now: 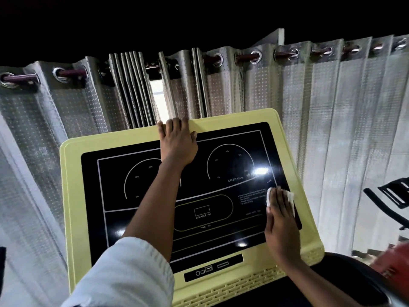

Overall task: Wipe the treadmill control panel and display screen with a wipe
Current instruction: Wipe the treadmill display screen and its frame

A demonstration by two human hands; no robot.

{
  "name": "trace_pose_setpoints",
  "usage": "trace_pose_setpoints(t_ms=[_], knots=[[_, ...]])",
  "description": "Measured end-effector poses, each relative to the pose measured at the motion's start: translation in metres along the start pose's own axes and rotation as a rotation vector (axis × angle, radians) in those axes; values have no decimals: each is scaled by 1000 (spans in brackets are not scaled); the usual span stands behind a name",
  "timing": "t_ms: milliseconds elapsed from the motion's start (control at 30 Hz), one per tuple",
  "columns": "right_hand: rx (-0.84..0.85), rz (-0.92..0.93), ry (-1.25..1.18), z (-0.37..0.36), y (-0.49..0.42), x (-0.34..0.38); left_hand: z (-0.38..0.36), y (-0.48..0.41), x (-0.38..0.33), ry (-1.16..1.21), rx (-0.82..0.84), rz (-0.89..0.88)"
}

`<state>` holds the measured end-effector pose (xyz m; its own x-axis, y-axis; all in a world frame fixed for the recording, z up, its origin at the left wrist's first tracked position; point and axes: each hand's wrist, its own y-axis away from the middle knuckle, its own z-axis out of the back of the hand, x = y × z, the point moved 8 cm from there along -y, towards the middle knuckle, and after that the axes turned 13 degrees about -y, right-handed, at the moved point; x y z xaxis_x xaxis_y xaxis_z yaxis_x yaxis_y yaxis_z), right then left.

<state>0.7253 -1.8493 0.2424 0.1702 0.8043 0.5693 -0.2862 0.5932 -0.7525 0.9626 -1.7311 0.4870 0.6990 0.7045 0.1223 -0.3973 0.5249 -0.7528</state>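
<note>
Pale yellow plastic frames the treadmill control panel (pixel 73 196) in front of me, a wide tilted console with rounded corners and rows of slotted vents along its lower edge. Set into it is the display screen (pixel 155 218), a glossy black sheet printed with thin white lines: two arc-shaped gauges marked in percentages, the right one labelled SPEED Km/h, an oval below them holding a small box marked DISTANCE KM, and a block of small white text on the right that is too fine for me to read. Bright spots of reflected light sit on the glass near the right gauge and along the lower part. A narrow black strip with small ports lies beneath the screen. My left hand (pixel 177 145) reaches across the middle of the screen, fingers together and curled over the top rim of the yellow frame, thumb on the front face; its forearm comes out of a white sleeve (pixel 124 273). My right hand (pixel 282 220) lies flat at the right edge of the screen, fingers together, pressing a white wipe (pixel 290 196) against the black glass; the wipe shows past my fingertips and at both sides of them. Silvery dotted curtains (pixel 332 118) hang on a dark rod behind the console.
</note>
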Motion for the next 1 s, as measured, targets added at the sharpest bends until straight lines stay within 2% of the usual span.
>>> trace_pose_setpoints(t_ms=[67,167,300,433,533,633,800,1000], knots=[[13,20,10,3,-2,-4,0,1,-2,-10,4,4],[29,66,4,2,-62,-1,1,0,-1,-18,8,7],[-6,15,-23,-4,-112,4,1,1,1,-27,3,-12],[-135,-57,-66,1,-34,-3,1,1,3,-6,-15,-33],[-160,-152,-82,2,32,-15,0,1,2,-4,-8,-15],[-203,-225,-87,1,16,-17,2,1,1,-3,2,-1],[-132,-180,-93,-5,-62,-7,2,2,5,-3,-19,-45],[-289,-318,-79,0,33,-14,2,1,6,17,-35,-47]])
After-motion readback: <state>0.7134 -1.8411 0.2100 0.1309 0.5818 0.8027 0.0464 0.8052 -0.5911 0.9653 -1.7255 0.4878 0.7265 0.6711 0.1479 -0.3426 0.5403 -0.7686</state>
